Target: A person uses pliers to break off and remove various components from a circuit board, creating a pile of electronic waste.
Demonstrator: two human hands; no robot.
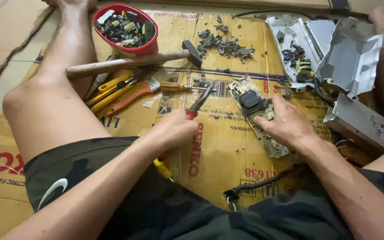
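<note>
The left hand (174, 130) is clenching the red and yellow handles of a pair of pliers (191, 116), the tip pointing toward the circuit board (258, 113). The right hand (287, 122) is pressing down on the circuit board with fingers spread flat, grasping nothing. The board is lying near the middle of the cardboard sheet (227, 146), toward its right edge. A hammer (130, 62) and a red bowl (150, 46) of parts are resting near the far edge.
</note>
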